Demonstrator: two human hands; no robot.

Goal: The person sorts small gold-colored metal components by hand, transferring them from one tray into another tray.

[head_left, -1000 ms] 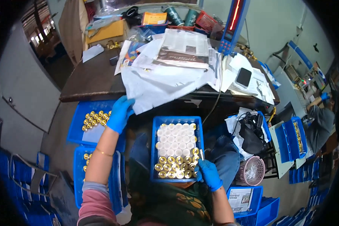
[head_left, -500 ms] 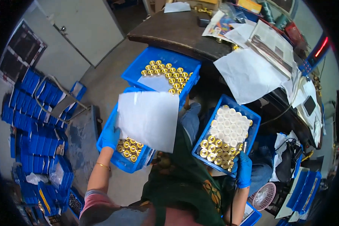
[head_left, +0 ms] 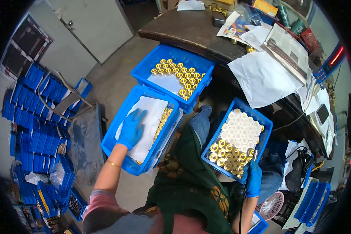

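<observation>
From my remote feed, the left hand [head_left: 132, 128], gloved in blue, lies spread flat on a white paper sheet [head_left: 144, 124] covering brass fittings in a blue crate [head_left: 123, 154] on the floor. The right hand [head_left: 253, 177], also gloved, is curled around the near corner of a second blue tray [head_left: 268, 126] resting on the lap, holding white-capped and brass pieces. A third crate [head_left: 171, 52] of fittings sits just beyond, beside a cluttered desk [head_left: 183, 29].

Cluttered desk [head_left: 191, 29], stacked blue crates [head_left: 31, 117]
</observation>
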